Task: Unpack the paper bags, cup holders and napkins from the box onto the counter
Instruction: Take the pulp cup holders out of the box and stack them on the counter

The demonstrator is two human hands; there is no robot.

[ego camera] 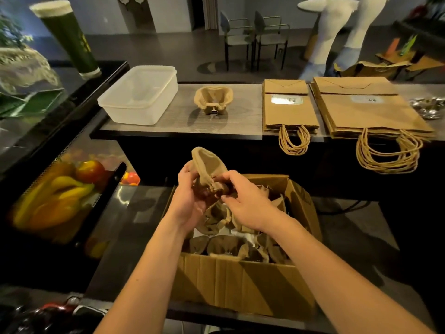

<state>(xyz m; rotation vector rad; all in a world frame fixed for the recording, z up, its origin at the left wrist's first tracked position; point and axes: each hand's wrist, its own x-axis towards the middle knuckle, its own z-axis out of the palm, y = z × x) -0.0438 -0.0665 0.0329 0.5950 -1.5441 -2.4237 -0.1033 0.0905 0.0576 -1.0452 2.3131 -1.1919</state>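
Above the open cardboard box I hold a brown pulp cup holder with both hands. My left hand grips its left side and my right hand pinches its lower edge. Inside the box lie several more cup holders over something white. On the counter another cup holder stands, and to its right lie two stacks of flat brown paper bags, a smaller stack and a larger stack, with handles hanging over the front edge.
A clear lidded plastic tub sits on the counter's left end. A tall green cup stands at the far left. Fruit shows under glass at the left. Crumpled foil lies at the counter's right end. Chairs stand beyond.
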